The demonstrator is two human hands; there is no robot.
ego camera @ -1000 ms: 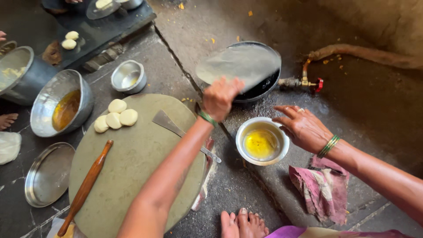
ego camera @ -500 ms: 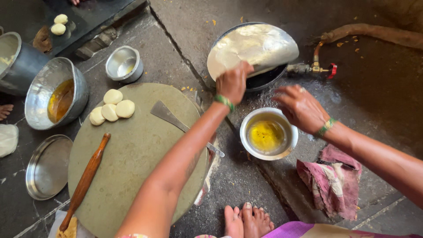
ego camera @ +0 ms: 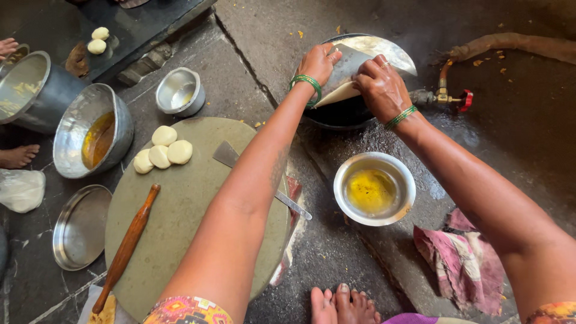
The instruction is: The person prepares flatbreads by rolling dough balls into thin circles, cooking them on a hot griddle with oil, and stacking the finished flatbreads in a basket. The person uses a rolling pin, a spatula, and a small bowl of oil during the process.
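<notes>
Change: half a second ago only the left hand held the thin flatbread over the pan while the right hand hovered near the oil bowl; the right hand has now come up to join it, and the flatbread has been folded over at the pan's near side.
Left hand (ego camera: 317, 62): fingers curled closed, pinching the left edge of the flatbread (ego camera: 354, 72); a green bangle sits on the wrist.
Right hand (ego camera: 381, 87): fingers bent down and pressed onto the flatbread's folded right part, gripping it; a ring and green bangles show.
Flatbread: pale, thin, partly lifted and folded, lying over the dark round pan (ego camera: 336, 114), on the stone floor.
Oil bowl (ego camera: 374, 189): steel, with yellow oil, just below the pan, under the right forearm.
Rolling board (ego camera: 180, 210): round, greenish, on the left; four dough discs (ego camera: 163, 150) sit at its top and a wooden rolling pin (ego camera: 127, 246) lies near its left edge.
Spatula (ego camera: 227, 155): flat metal blade on the board; its handle is mostly hidden behind the left forearm.
Cloth (ego camera: 465, 264): pink, crumpled, at lower right.
Hard to see: the pan's inside is largely covered by the hands and the flatbread; how much of the flatbread touches the pan cannot be told.
</notes>
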